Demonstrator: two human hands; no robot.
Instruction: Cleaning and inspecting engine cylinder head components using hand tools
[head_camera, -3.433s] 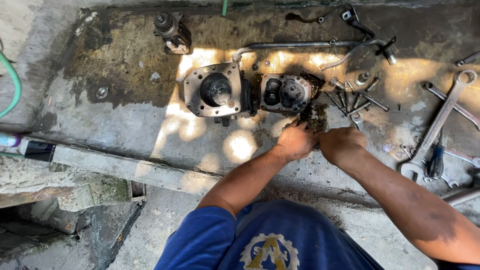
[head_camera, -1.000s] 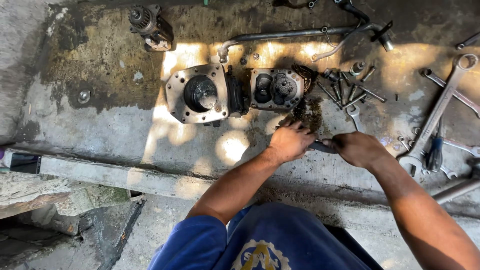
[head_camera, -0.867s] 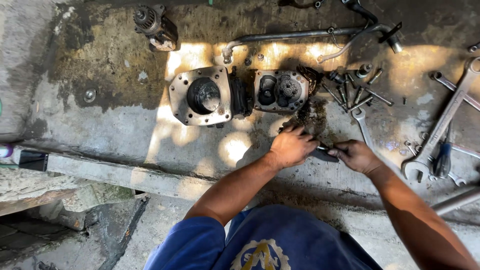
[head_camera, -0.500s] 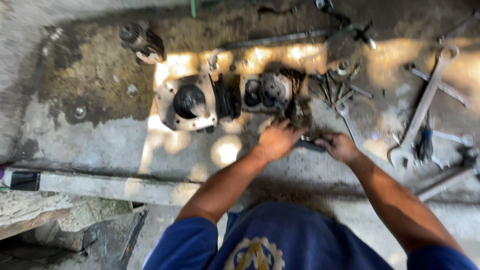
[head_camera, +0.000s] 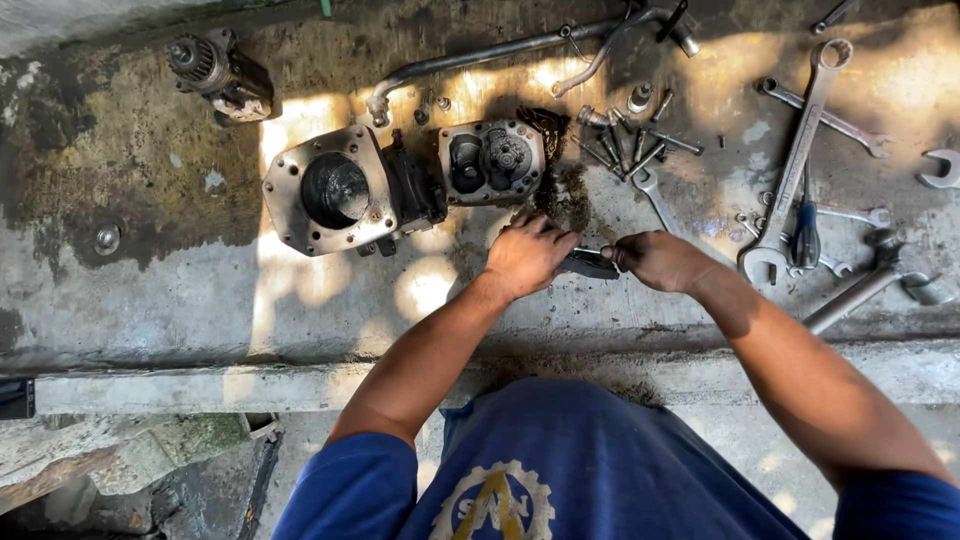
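My left hand and my right hand both grip a small dark greasy metal part held between them, low over the oily concrete slab. Just beyond the hands lies a grimy gear housing with its internal gears exposed. Beside it, to the left, a square-flanged housing with a round bore rests on the slab. A patch of dark grease lies right above my left hand.
Several bolts lie beyond my right hand. Spanners, including a large one, and a blue-handled screwdriver are spread at the right. A bent pipe runs along the back. A small motor-like part sits far left; a washer lies at left.
My right hand has drawn in from the right to meet the left hand on the dark part. The view shifted slightly; the housings and tools have not moved.
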